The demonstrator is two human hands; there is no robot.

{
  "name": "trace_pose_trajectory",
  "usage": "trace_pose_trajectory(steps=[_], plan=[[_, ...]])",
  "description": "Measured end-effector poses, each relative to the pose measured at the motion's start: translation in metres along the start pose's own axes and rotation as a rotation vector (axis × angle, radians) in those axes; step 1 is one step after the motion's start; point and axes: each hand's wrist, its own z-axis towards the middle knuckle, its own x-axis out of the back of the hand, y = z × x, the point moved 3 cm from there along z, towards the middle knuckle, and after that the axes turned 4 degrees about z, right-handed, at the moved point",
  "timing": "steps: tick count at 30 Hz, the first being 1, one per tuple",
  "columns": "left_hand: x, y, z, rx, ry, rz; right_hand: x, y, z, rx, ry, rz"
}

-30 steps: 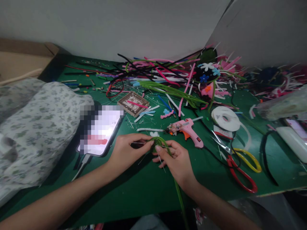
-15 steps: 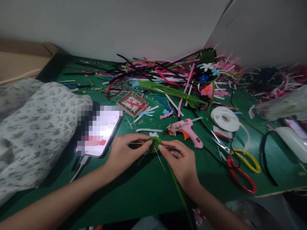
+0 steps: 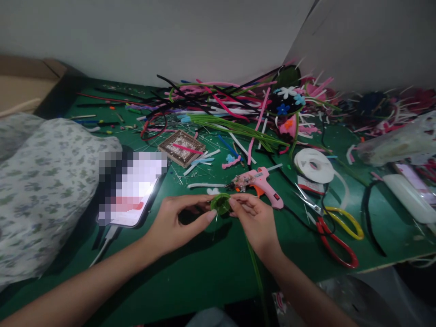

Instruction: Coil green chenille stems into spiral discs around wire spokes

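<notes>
Between my two hands is a small round green pipe-cleaner cup (image 3: 220,204), its hollow side now facing me. My left hand (image 3: 180,220) holds its left edge, thumb at the lower rim and fingers behind. My right hand (image 3: 254,222) pinches the right edge between thumb and fingers. A long green pipe cleaner (image 3: 257,272) trails from below my right hand down past the table's front edge. A thin strand hangs under the cup. Just beyond lie a white flower piece (image 3: 213,191) and a pink hot glue gun (image 3: 260,181).
Scissors (image 3: 322,211) with red and yellow handles and a white ribbon roll (image 3: 313,165) lie to the right. On the left are a charging phone (image 3: 136,186) and floral cloth (image 3: 61,181). Loose pipe cleaners (image 3: 235,129) and a small ornate frame (image 3: 182,148) cover the back.
The green cup has been turned so its hollow opening shows. My left thumb has shifted down along its rim, and the thin wires that stuck out toward me are mostly out of sight.
</notes>
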Motion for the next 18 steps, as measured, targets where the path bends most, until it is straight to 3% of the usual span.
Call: trace_pose_trajectory(steps=[5,8,11,15,18], plan=[[0.003,-0.014,0.002,0.049,-0.059,-0.306,0.019,-0.033,0.011,0.2,-0.147,-0.299],[0.001,-0.018,0.006,0.167,-0.079,-0.356,0.024,-0.066,0.011,0.374,-0.408,-0.653],[-0.003,-0.012,0.007,0.191,-0.172,-0.254,0.015,-0.086,0.007,0.492,-0.706,-0.957],[-0.005,-0.004,0.007,0.129,-0.256,-0.069,-0.007,-0.089,0.008,0.552,-0.914,-1.153],[-0.005,-0.004,0.008,0.144,-0.292,-0.052,-0.019,-0.081,0.012,0.587,-0.976,-1.196]])
